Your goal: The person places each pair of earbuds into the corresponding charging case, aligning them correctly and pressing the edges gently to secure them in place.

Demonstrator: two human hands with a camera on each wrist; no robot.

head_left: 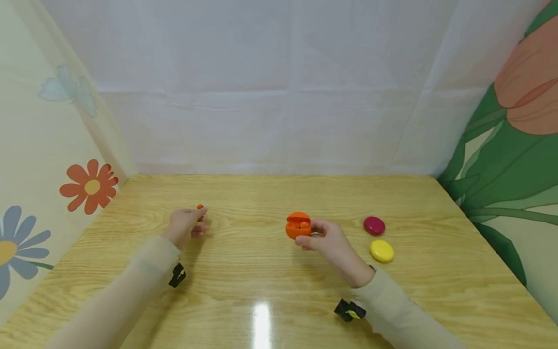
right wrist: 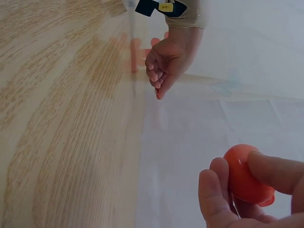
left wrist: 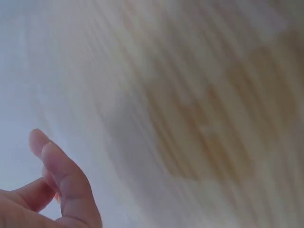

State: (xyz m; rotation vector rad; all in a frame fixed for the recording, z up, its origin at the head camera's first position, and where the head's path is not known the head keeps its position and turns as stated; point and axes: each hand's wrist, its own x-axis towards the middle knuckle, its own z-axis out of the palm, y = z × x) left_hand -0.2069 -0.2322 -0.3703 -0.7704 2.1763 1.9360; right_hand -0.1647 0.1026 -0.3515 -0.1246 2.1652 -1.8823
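My right hand (head_left: 331,245) holds an orange earbud case (head_left: 298,231) above the table, thumb on the near side. The lid stands up, and an orange earbud (head_left: 303,225) shows inside. In the right wrist view the case (right wrist: 247,178) sits between thumb and fingers, seen from its smooth outer side. Off to the left, my left hand (head_left: 185,225) pinches a small orange earbud (head_left: 200,206) between thumb and fingertips, raised over the table. The left wrist view shows the left hand (left wrist: 69,190) at its lower left corner, with that earbud almost wholly hidden by the fingers.
A magenta round case (head_left: 374,225) and a yellow round case (head_left: 381,251) lie on the wooden table (head_left: 244,286), right of my right hand. White cloth (head_left: 244,97) hangs behind the table. Flower-printed cloths (head_left: 26,160) border both sides.
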